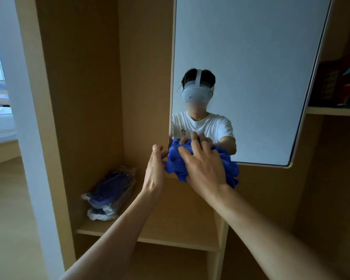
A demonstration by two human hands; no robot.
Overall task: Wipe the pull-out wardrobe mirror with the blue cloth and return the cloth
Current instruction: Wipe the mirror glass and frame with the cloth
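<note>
The pull-out mirror (251, 57) stands upright in the wooden wardrobe, filling the upper right of the view. A bunched blue cloth (176, 162) is pressed against the mirror's lower left corner. My right hand (204, 164) lies flat over the cloth, fingers spread, pushing it onto the glass. My left hand (156, 168) grips the mirror's left edge just beside the cloth, fingers curled around the frame. The glass reflects a person in a white T-shirt and headset.
A wooden shelf (170, 225) sits below the hands, with plastic-wrapped purple items (109, 193) stacked at its left. A wardrobe side panel (49, 118) rises at left. Another shelf (335, 111) at right carries dark red and teal things. Floor lies at far left.
</note>
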